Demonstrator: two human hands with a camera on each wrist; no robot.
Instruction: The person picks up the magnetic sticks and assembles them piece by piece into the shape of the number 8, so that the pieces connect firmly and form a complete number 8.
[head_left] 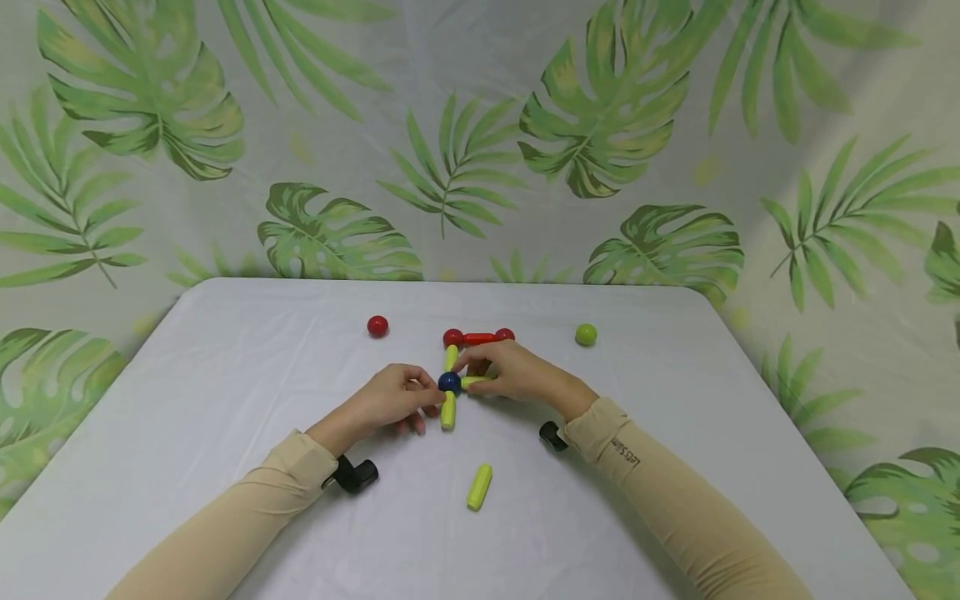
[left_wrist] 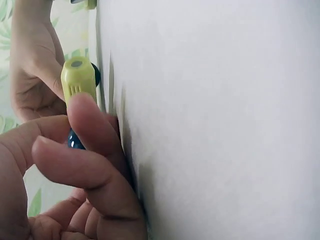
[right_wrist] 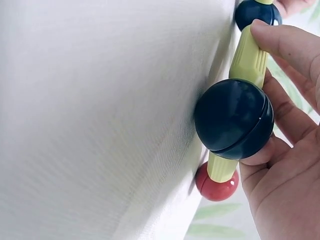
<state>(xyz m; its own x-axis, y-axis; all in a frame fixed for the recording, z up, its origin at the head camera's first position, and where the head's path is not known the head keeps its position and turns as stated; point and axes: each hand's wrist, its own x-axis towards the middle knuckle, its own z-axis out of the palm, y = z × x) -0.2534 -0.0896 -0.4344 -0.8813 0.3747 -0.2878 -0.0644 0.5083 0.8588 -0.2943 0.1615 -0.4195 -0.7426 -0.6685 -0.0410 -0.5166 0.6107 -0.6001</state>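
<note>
Fingers of the left hand (head_left: 386,397) pinch the near rod (head_left: 447,415) at its join with a blue ball (head_left: 450,382), while the right hand (head_left: 519,372) grasps the cross rod (head_left: 471,382) between thumb and fingers. The yellow-green pieces belong to a ball-and-rod frame lying mid-table, between the two hands. From the blue ball, the far rod (head_left: 451,358) runs to the left red ball (head_left: 453,337), and a red rod (head_left: 479,338) links that to the right red ball (head_left: 505,335). The right wrist's view shows a second blue ball (right_wrist: 227,120) at the cross rod's other end, beside the right palm, and a short rod (right_wrist: 223,167) pointing from it toward a red ball; whether those two are joined cannot be told. The near rod's free end faces the person. Closer to the person, a loose rod (head_left: 479,487) lies slantwise on the white table (head_left: 247,367). Beyond the left hand sits a loose red ball (head_left: 378,326); a green ball (head_left: 586,335) rests to the frame's right. Beige sleeves (head_left: 667,492) cover both arms, and leaf-print cloth (head_left: 487,242) hangs behind.
</note>
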